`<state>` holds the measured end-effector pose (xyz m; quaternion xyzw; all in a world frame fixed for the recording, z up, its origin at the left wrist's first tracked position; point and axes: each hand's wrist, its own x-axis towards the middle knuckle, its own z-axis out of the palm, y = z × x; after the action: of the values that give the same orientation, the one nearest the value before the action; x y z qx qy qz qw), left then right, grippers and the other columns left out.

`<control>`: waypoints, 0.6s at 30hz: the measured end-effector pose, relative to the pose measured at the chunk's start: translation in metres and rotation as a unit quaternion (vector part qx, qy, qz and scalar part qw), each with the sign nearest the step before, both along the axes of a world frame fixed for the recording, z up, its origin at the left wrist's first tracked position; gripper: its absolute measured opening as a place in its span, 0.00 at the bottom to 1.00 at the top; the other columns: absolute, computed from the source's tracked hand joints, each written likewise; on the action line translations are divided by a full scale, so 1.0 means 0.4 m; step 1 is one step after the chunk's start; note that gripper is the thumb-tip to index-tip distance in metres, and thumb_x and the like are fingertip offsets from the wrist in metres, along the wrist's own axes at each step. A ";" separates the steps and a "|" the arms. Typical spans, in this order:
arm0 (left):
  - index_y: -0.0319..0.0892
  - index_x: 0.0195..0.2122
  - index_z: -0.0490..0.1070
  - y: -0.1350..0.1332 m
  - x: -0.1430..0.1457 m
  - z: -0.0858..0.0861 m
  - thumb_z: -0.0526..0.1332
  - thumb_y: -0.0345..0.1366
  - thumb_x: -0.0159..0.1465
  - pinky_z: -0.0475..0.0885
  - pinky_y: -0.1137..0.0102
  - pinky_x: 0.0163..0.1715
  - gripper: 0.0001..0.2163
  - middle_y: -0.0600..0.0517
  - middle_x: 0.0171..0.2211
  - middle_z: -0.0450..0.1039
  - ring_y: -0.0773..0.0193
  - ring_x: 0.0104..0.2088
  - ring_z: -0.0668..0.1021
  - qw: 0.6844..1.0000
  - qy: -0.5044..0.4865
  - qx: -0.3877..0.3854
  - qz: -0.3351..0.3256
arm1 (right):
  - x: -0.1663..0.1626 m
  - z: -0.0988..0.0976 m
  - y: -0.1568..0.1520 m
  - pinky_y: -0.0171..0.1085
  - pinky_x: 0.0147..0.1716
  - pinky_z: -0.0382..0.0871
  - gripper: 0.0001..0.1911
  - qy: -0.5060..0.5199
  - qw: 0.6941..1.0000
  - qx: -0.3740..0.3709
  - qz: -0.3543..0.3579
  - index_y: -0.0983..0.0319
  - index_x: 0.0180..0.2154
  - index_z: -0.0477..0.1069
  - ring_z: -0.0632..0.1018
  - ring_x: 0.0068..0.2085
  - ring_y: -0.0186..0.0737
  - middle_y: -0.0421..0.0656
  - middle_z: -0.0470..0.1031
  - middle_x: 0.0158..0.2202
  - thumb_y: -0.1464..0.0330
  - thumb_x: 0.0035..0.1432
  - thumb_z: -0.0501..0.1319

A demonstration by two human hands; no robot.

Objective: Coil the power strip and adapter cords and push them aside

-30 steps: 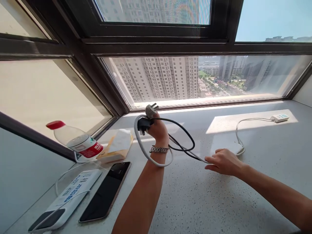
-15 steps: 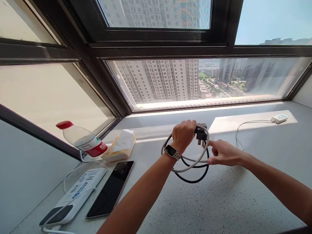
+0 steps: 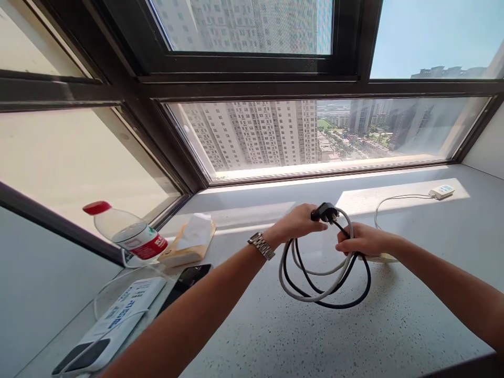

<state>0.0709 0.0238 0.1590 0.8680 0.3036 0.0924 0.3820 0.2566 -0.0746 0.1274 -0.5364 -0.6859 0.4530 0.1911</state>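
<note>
While both hands hover above the speckled grey stone sill (image 3: 315, 336), I see my left hand (image 3: 297, 223) pinching the black three-pin plug (image 3: 323, 212), and my right hand (image 3: 360, 240) clamped round the looped black and white cables (image 3: 315, 286), which hang between them just over the sill. Off left lies a red-capped clear plastic bottle (image 3: 128, 236).

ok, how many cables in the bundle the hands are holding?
2: a black rubber cable and a light grey cable, looped together between the left hand and right hand. One black plug shows; a second may be hidden.
</note>
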 end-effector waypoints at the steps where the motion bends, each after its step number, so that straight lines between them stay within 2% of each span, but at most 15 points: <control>1: 0.41 0.29 0.66 0.002 -0.022 0.005 0.66 0.40 0.55 0.58 0.73 0.21 0.10 0.58 0.20 0.61 0.70 0.20 0.64 0.994 -0.029 -0.102 -0.036 | 0.008 0.003 -0.001 0.32 0.24 0.57 0.13 -0.011 1.000 0.006 0.019 0.63 0.24 0.65 0.63 0.22 0.29 0.35 0.62 0.20 0.61 0.54 0.60; 3: 0.42 0.30 0.64 0.000 -0.063 0.003 0.69 0.44 0.51 0.56 0.74 0.18 0.16 0.61 0.18 0.57 0.73 0.16 0.61 0.957 -0.071 -0.272 -0.076 | 0.018 0.006 -0.002 0.32 0.24 0.58 0.13 -0.028 0.999 0.002 0.045 0.63 0.25 0.66 0.63 0.23 0.30 0.35 0.63 0.21 0.61 0.55 0.59; 4: 0.42 0.30 0.63 -0.006 -0.079 -0.006 0.69 0.46 0.50 0.55 0.74 0.16 0.18 0.62 0.17 0.56 0.73 0.15 0.60 0.937 -0.086 -0.330 -0.081 | 0.020 0.007 -0.003 0.32 0.24 0.57 0.13 -0.033 0.998 -0.005 0.054 0.63 0.25 0.65 0.63 0.23 0.30 0.35 0.62 0.21 0.61 0.55 0.58; 7: 0.43 0.28 0.60 -0.033 -0.102 -0.055 0.70 0.50 0.49 0.50 0.75 0.14 0.21 0.64 0.14 0.51 0.75 0.13 0.56 0.901 -0.104 -0.417 -0.060 | 0.007 0.007 -0.010 0.31 0.22 0.56 0.12 -0.066 0.993 -0.022 0.092 0.62 0.24 0.63 0.62 0.22 0.29 0.34 0.60 0.19 0.63 0.56 0.58; 10: 0.43 0.25 0.57 -0.058 -0.097 -0.111 0.71 0.48 0.50 0.46 0.75 0.15 0.22 0.64 0.15 0.48 0.77 0.15 0.51 0.902 -0.094 -0.420 -0.042 | -0.026 0.001 -0.025 0.32 0.22 0.54 0.12 -0.189 0.976 -0.015 0.106 0.61 0.23 0.62 0.63 0.22 0.30 0.34 0.61 0.19 0.64 0.55 0.59; 13: 0.40 0.25 0.62 -0.062 -0.091 -0.141 0.71 0.46 0.51 0.47 0.74 0.17 0.19 0.62 0.18 0.50 0.76 0.18 0.52 0.930 -0.092 -0.353 -0.043 | -0.061 -0.019 -0.041 0.33 0.21 0.52 0.13 -0.311 0.947 0.017 0.080 0.60 0.21 0.63 0.63 0.21 0.32 0.36 0.64 0.20 0.63 0.53 0.61; 15: 0.39 0.27 0.65 -0.053 -0.093 -0.144 0.69 0.47 0.52 0.48 0.74 0.18 0.18 0.61 0.19 0.51 0.75 0.19 0.53 0.942 -0.089 -0.320 -0.051 | -0.077 -0.041 -0.040 0.34 0.20 0.52 0.14 -0.332 0.941 0.037 0.060 0.60 0.21 0.64 0.64 0.21 0.32 0.37 0.65 0.20 0.61 0.54 0.62; 18: 0.39 0.28 0.66 -0.036 -0.098 -0.138 0.68 0.50 0.53 0.47 0.74 0.17 0.19 0.61 0.19 0.50 0.75 0.19 0.53 0.950 -0.074 -0.300 -0.049 | -0.084 -0.081 -0.017 0.33 0.20 0.53 0.18 -0.293 0.954 0.022 0.062 0.59 0.22 0.68 0.66 0.22 0.33 0.37 0.68 0.21 0.53 0.52 0.64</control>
<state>0.0319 0.0095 0.1037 0.7179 0.2459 0.0420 0.6500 0.2230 -0.0812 0.0951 -0.5981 -0.7531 0.2718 -0.0351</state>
